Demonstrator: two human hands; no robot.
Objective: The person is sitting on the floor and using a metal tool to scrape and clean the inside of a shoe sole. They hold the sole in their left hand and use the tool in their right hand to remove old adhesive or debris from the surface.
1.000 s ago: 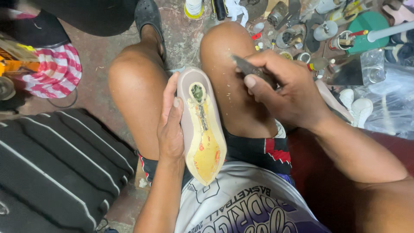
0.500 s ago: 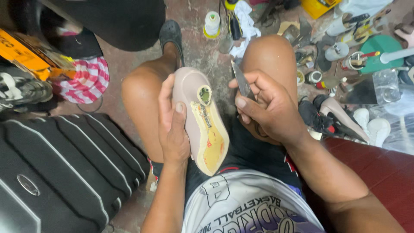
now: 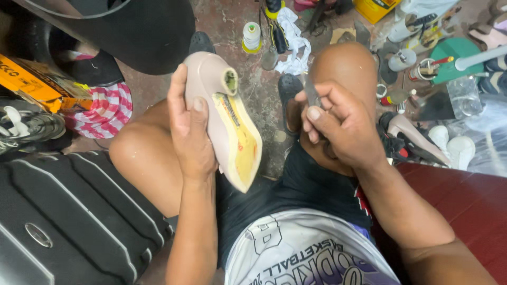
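Gripping: left hand (image 3: 191, 134) is wrapping its fingers around a smooth beige shoe sole (image 3: 224, 116), held tilted above the lap.
Sole face: yellow, glue-stained, pointed toe, hollow heel stub.
Pinching: right hand (image 3: 340, 129) is clamping fingertips on a thin grey blade (image 3: 311, 95).
Beside: ribbed black suitcase (image 3: 63, 221).

A white sleeveless jersey (image 3: 306, 253) with grey and purple lettering across the front is being worn, along with dark shorts (image 3: 285, 195) that are being edged with a red and white patch at the right hip. Both arms and both knees are being left bare. No rings, watch or gloves are being worn on either hand.
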